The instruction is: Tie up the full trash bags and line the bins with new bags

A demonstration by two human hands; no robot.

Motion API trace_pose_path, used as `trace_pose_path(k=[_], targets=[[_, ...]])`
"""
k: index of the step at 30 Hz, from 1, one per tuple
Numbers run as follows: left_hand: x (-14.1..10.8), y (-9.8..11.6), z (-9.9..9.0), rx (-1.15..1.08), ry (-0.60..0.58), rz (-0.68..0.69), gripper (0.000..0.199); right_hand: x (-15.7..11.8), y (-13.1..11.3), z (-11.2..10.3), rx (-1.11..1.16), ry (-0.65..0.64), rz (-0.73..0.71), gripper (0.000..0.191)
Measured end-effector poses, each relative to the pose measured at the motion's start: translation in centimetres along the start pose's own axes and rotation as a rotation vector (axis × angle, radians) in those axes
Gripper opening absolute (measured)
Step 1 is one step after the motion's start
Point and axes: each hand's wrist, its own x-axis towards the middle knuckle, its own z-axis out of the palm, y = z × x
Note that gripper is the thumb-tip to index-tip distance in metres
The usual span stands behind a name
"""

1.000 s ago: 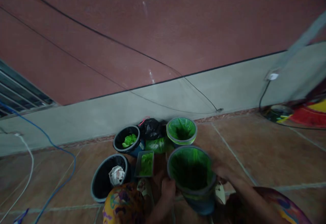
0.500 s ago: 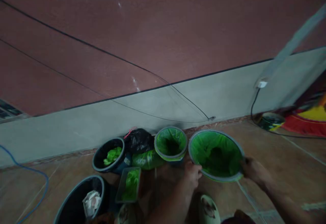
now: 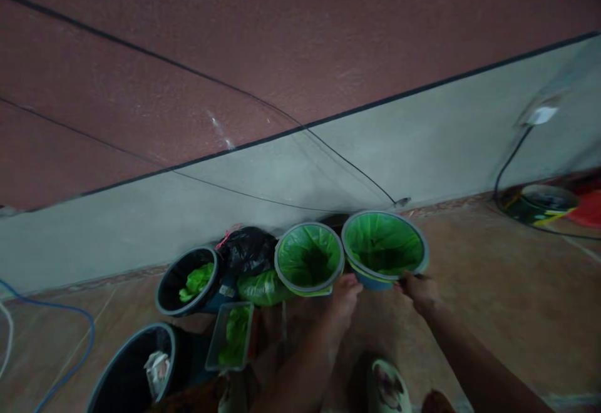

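A round trash bin (image 3: 370,283) lined with a green bag stands against the wall. My right hand (image 3: 419,289) grips its grey rim at the front right, fingers curled over the edge. My left hand (image 3: 346,291) is closed at the bin's lower left side; its fingertips are partly hidden. Just left of it, a smaller bin (image 3: 310,258), also lined with a green bag, has its rim touching or nearly touching the larger one.
Further left are a tied black bag (image 3: 248,250), a green bag (image 3: 263,289), a dark bin (image 3: 164,281) with green plastic inside, a clear tub (image 3: 216,344) and another dark bin (image 3: 122,369). A blue hose (image 3: 61,306) lies left. At right sits a bucket (image 3: 549,200) beside a cable (image 3: 501,178).
The large lined bin has moved toward the wall and left, coming beside the smaller lined bin. Both hands have moved with it. The camera view has also shifted.
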Motion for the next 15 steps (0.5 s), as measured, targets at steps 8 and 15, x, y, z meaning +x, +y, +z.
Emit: trace_pose_path(k=[8, 15], targets=[[-2.1, -3.5, -6.2, 0.071, 0.1, -0.002, 0.014, -0.9, 0.0, 0.0, 0.349, -0.056, 0.175, 0.011], [0.5, -0.7, -10.4, -0.113, 0.539, -0.164, 0.022, -1.5, 0.5, 0.7, 0.36, -0.114, 0.191, 0.008]])
